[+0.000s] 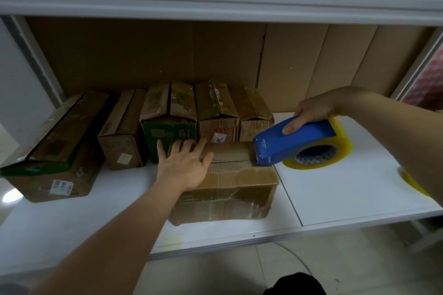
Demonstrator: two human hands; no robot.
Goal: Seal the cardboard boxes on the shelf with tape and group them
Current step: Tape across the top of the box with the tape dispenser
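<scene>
On the white shelf (335, 199) we note, far left, a long cardboard box (55, 148) lying at an angle, green print along its lower edge and a white label on its near end. Just beside it to the right stands a narrower brown box (122, 132) with a small pale sticker. Next comes a box with a green front (167, 115), its top seam showing as a dark line, then two more brown boxes (217, 110) (254, 112) side by side, the first with a white tag on its front. All five sit in a row at the back of the shelf, against flattened cardboard sheets (311, 60) that line the rear wall. In front of the row, nearer to us, lies the box being worked (230, 187), crumpled and wrapped in glossy old tape, its top flaps meeting along a ragged seam. Our left hand (184, 163) lies flat on the left part of its top, fingers spread wide and straight, pressing the flaps down. At the right end of the seam, our right hand (309, 112) grips a blue tape dispenser (292, 141) from above, fingers curled over its body, thumb on the near face; its front edge touches the box top at the seam. The yellowish tape roll (335, 148) sits at the dispenser's rear, over the bare shelf. Another bit of yellow tape (412, 182) shows at the far right, partly hidden by our right forearm.
</scene>
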